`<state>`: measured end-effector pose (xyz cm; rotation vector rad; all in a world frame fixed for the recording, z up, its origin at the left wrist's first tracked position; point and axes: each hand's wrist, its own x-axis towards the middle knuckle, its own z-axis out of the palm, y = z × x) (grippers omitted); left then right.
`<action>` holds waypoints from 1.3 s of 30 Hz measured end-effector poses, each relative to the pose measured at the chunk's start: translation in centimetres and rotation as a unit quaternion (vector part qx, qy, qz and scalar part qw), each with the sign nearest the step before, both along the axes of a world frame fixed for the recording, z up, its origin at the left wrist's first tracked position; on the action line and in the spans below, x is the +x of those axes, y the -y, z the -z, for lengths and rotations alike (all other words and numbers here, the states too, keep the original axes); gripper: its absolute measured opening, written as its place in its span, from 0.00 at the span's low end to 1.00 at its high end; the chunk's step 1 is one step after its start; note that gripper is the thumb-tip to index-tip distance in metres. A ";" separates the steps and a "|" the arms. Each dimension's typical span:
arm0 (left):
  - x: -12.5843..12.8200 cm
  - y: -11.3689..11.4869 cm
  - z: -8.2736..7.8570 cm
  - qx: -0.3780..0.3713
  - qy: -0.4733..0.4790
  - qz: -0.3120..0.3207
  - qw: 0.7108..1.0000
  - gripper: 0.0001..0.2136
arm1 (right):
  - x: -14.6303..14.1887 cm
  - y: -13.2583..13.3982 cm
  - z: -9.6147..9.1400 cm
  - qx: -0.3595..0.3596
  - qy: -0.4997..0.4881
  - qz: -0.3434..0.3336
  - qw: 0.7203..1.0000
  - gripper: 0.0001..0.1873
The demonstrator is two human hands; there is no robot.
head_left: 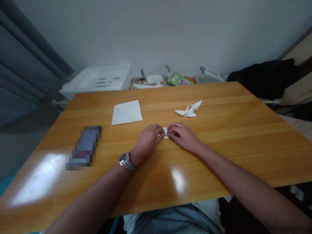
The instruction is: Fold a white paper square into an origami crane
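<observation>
Between my two hands, a small folded piece of white paper (pixel 165 132) lies on the wooden table (pixel 219 130). My left hand (pixel 151 136), with a metal watch (pixel 126 161) on its wrist, pinches the paper's left side. On the right side, the fingertips of my right hand (pixel 181 135) are closed on the paper too. Fingers cover much of it, so its full shape is hidden. Just beyond my right hand stand folded paper cranes (pixel 188 111), close together. Past my left hand lies a flat white paper sheet (pixel 127 112) with a crease across it.
A blurred-out phone-like device (pixel 86 144) lies at the table's left. Behind the far edge are a white foam tray (pixel 97 78), a green booklet (pixel 180 79) and assorted small items. Dark cloth (pixel 265 78) is heaped at the back right. A grey curtain (pixel 21 58) hangs at left.
</observation>
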<state>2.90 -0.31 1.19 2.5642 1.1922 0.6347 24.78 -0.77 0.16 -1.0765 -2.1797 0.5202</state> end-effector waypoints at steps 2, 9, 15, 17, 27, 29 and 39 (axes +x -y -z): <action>0.2 -0.1 0.0 -0.001 0.003 -0.008 1.000 0.06 | -0.2 -0.1 0.0 -0.005 -0.005 0.010 1.000 0.04; 0.6 -0.2 0.2 -0.002 0.024 -0.029 0.999 0.04 | -0.7 0.0 -0.1 -0.014 -0.024 0.037 0.999 0.04; 0.8 -0.1 0.3 0.004 0.019 -0.035 0.999 0.04 | -0.8 0.1 -0.1 -0.025 -0.034 0.054 0.998 0.04; 0.9 -0.1 0.4 0.004 0.021 -0.037 0.999 0.04 | -0.9 0.1 -0.1 -0.030 -0.037 0.057 0.997 0.04; 0.7 -0.3 0.6 -0.012 0.048 -0.025 0.998 0.03 | -1.1 0.1 0.1 -0.037 -0.050 0.071 0.996 0.04; 0.6 -0.3 0.6 -0.012 0.047 -0.024 0.999 0.03 | -1.1 0.0 0.1 -0.035 -0.047 0.070 0.996 0.03; 0.7 -0.2 0.7 -0.013 0.052 -0.034 0.998 0.03 | 1.5 0.2 -0.4 0.068 0.082 -0.072 0.992 0.11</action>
